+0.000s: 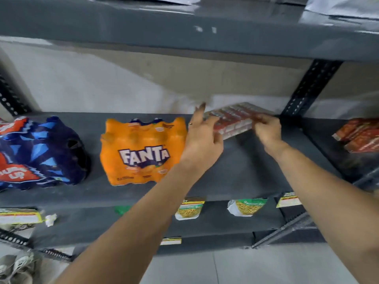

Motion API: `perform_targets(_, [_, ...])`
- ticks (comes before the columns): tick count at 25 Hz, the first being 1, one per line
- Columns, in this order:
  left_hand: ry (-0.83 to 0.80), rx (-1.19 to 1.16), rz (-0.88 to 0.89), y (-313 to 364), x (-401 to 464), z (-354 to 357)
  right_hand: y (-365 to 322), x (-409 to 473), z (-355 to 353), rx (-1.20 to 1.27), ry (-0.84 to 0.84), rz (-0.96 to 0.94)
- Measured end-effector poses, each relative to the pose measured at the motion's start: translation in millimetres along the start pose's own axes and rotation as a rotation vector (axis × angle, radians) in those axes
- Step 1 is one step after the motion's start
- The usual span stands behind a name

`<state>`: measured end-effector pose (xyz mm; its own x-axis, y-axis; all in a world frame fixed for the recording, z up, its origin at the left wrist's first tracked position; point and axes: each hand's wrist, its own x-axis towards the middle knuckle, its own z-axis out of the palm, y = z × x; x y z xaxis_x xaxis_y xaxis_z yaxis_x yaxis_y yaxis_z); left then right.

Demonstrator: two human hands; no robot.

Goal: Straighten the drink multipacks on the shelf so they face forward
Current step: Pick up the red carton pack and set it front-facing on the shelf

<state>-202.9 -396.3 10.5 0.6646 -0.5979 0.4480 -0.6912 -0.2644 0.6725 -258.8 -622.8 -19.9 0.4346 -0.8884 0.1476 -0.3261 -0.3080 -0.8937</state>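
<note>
An orange Fanta multipack [143,152] stands mid-shelf with its logo facing me. To its left lies a blue and red Thums Up multipack [39,152], turned at an angle. At the back right of the dark grey shelf [242,177] rests a red pack [233,117], tilted and skewed. My right hand [268,132] grips its right end. My left hand [203,136] is at its left end, fingers spread and touching it, between the red pack and the Fanta.
A black perforated upright [307,89] stands just right of the red pack. More red packets [361,136] lie on the neighbouring shelf at the right. Noodle packets [248,207] sit on the shelf below. Another shelf board [184,33] hangs close overhead. Shoes [16,267] are on the floor.
</note>
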Motion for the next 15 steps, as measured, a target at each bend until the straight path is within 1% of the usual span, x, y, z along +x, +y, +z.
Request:
perform_targets(1, [-0.071, -0.096, -0.185, 4, 12, 24, 4, 17, -6, -0.077, 0.011, -0.03])
perform_targets(3, [-0.118, -0.228, -0.465, -4, 36, 63, 8, 48, -13, -0.207, -0.022, -0.021])
perform_targets(4, [-0.114, -0.227, -0.57, -9, 47, 78, 9, 62, -15, -0.246, -0.07, 0.023])
perform_targets(6, [-0.075, -0.183, -0.719, -23, 65, 97, 11, 85, -13, -0.294, -0.187, 0.111])
perform_targets(8, [-0.036, -0.23, -0.831, -35, 77, 111, 16, 100, -4, -0.325, -0.281, 0.137])
perform_targets(9, [-0.044, -0.236, -0.858, -39, 81, 115, 20, 105, -1, -0.31, -0.323, 0.152])
perform_targets(10, [-0.042, -0.261, -0.867, -43, 85, 118, 25, 109, 2, -0.267, -0.367, 0.175])
perform_targets(13, [0.028, -0.467, -0.935, -55, 92, 126, 34, 119, -4, -0.085, -0.488, 0.228])
perform_targets(14, [0.049, -0.486, -0.951, -58, 93, 124, 36, 121, -11, -0.057, -0.529, 0.231])
perform_targets(15, [0.065, -0.467, -0.93, -58, 90, 122, 39, 120, -19, -0.07, -0.568, 0.219])
